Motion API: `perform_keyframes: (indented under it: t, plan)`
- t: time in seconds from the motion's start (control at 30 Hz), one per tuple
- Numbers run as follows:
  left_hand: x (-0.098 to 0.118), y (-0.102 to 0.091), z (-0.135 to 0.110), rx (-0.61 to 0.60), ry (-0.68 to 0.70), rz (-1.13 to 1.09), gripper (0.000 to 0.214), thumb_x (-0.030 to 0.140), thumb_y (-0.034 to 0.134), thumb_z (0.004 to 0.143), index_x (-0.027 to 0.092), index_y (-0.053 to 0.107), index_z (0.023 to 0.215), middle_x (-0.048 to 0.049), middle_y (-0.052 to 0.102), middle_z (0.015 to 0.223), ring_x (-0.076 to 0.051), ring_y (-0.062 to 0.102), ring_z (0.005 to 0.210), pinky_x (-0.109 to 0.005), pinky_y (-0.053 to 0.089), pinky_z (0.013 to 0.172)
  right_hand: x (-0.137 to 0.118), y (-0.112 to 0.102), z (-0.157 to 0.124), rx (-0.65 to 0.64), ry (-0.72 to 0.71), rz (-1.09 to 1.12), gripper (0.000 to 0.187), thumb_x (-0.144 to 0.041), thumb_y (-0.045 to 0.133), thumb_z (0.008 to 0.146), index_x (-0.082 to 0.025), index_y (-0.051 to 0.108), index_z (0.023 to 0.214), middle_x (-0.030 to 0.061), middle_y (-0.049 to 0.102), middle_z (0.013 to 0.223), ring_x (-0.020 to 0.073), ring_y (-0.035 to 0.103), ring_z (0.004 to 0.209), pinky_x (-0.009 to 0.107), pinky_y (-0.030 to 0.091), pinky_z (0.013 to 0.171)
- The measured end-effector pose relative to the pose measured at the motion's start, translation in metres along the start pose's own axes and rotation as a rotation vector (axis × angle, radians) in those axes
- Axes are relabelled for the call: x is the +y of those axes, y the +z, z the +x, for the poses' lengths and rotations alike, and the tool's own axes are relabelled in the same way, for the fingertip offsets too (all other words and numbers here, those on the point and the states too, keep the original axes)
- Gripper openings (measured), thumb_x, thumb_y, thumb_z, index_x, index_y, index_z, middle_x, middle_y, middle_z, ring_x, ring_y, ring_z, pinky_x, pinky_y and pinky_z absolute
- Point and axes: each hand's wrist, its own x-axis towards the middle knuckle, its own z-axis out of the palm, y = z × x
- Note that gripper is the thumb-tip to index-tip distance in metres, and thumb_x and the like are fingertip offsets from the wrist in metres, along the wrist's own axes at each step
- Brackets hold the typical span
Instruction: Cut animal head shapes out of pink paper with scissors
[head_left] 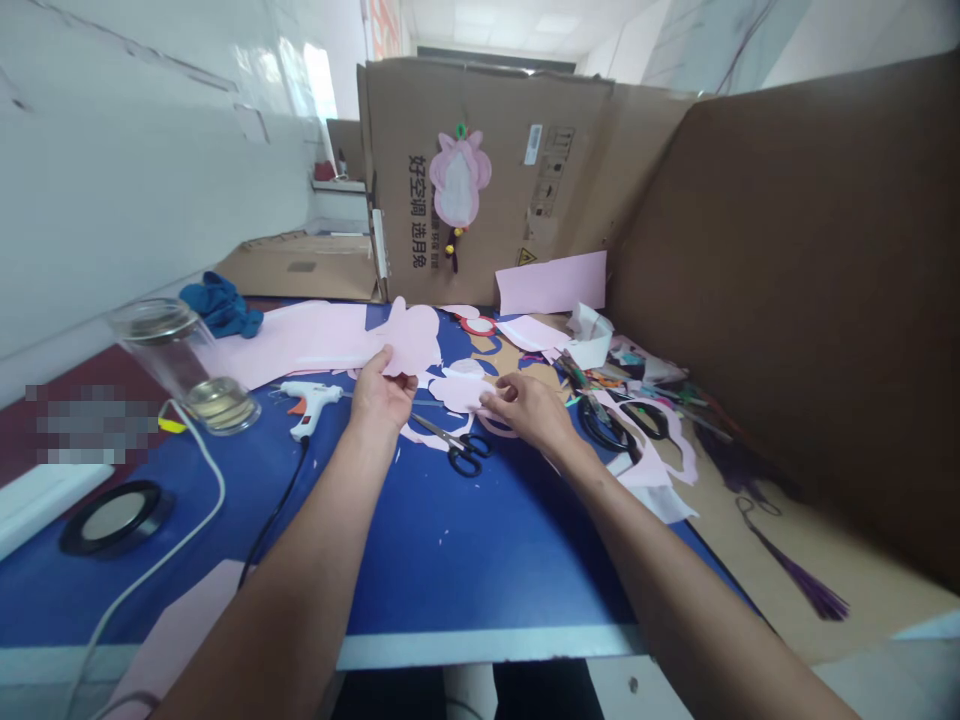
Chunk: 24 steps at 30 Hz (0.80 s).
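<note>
My left hand (379, 398) is closed, its thumb over the lower edge of a pink paper cutout (412, 338) with a wavy outline. Between thumb and fingers, my right hand (534, 412) pinches the right side of a smaller pink paper cutout (456, 393). Just below the hands lie black-handled scissors (465, 452), with ring-shaped paper scraps beside them. A white hot glue gun (313, 402) with an orange trigger rests left of my left hand. The fingertips under both cutouts are partly hidden.
Cardboard walls (555, 180) stand behind and right, with a finished pink paper ornament (459, 180) hanging there. A glass cup (191, 365), black tape roll (114, 515) and white cable (202, 520) are at left. A purple tassel (806, 580) lies at right; scraps and tools crowd nearby.
</note>
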Motion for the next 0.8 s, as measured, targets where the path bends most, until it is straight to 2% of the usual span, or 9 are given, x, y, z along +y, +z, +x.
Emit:
perform_keyframes:
  t: [0.1,0.17,0.27,0.33,0.4,0.53,0.6,0.8]
  plan:
    - [-0.002,-0.001,0.000,-0.010,-0.010,0.007,0.005,0.013,0.068,0.093,0.017,0.067,0.095,-0.0015,0.071,0.078,-0.012,0.064,0.059,-0.021,0.045,0.048,-0.003,0.007,0.018,-0.032,0.085,-0.035,0.065,-0.069,0.074,0.082,-0.021,0.070,0.126,0.0135,0.077,0.119,0.0308,0.072,0.109,0.034,0.049,0.080]
    - [-0.002,-0.002,0.001,-0.004,-0.020,0.016,0.005,0.013,0.067,0.093,0.017,0.067,0.094,-0.0016,0.070,0.078,-0.012,0.064,0.059,-0.021,0.045,0.048,-0.007,0.012,0.027,-0.080,0.122,-0.070,0.069,-0.072,0.078,0.074,-0.022,0.072,0.121,0.0147,0.076,0.122,0.0323,0.072,0.108,0.035,0.050,0.081]
    - [-0.002,-0.002,0.002,0.008,-0.038,0.023,0.003,0.013,0.067,0.093,0.017,0.066,0.093,-0.0014,0.070,0.077,-0.011,0.063,0.058,-0.021,0.044,0.047,-0.012,0.017,0.035,-0.111,0.201,-0.077,0.053,-0.060,0.085,0.069,-0.023,0.076,0.106,0.0106,0.080,0.109,0.0302,0.074,0.100,0.034,0.049,0.078]
    - [-0.002,-0.003,0.002,0.013,-0.045,0.017,0.003,0.014,0.067,0.094,0.017,0.066,0.093,-0.0011,0.069,0.076,-0.011,0.062,0.057,-0.021,0.044,0.046,-0.011,0.020,0.038,-0.129,0.219,-0.059,0.039,-0.054,0.085,0.071,-0.024,0.077,0.095,0.0059,0.081,0.094,0.0262,0.075,0.091,0.032,0.048,0.075]
    - [-0.002,-0.003,0.003,0.022,-0.048,0.009,0.004,0.014,0.067,0.093,0.017,0.066,0.092,-0.0009,0.068,0.075,-0.011,0.061,0.056,-0.020,0.044,0.046,-0.009,0.022,0.039,-0.136,0.219,-0.047,0.031,-0.051,0.083,0.074,-0.025,0.078,0.090,0.0040,0.080,0.089,0.0236,0.075,0.086,0.030,0.048,0.073]
    - [-0.003,-0.004,0.003,0.025,-0.056,0.008,0.004,0.015,0.067,0.094,0.018,0.065,0.092,-0.0005,0.068,0.074,-0.010,0.061,0.055,-0.020,0.045,0.046,-0.006,0.025,0.038,-0.078,0.218,-0.049,0.049,-0.054,0.084,0.071,-0.025,0.076,0.109,0.0091,0.080,0.113,0.0294,0.073,0.103,0.034,0.049,0.079]
    - [-0.004,-0.004,0.003,0.016,-0.063,0.009,0.004,0.015,0.067,0.094,0.018,0.065,0.092,-0.0004,0.068,0.074,-0.010,0.061,0.055,-0.019,0.045,0.046,-0.005,0.026,0.037,-0.053,0.221,-0.038,0.053,-0.056,0.086,0.068,-0.025,0.075,0.110,0.0102,0.079,0.117,0.0320,0.072,0.107,0.037,0.049,0.081]
    - [-0.003,-0.006,0.005,0.007,-0.056,0.005,0.003,0.015,0.067,0.093,0.018,0.065,0.093,-0.0010,0.068,0.075,-0.011,0.062,0.056,-0.019,0.045,0.046,0.001,0.032,0.037,0.008,0.253,0.088,0.020,-0.039,0.083,0.069,-0.024,0.074,0.078,0.0062,0.076,0.081,0.0284,0.071,0.086,0.035,0.048,0.074]
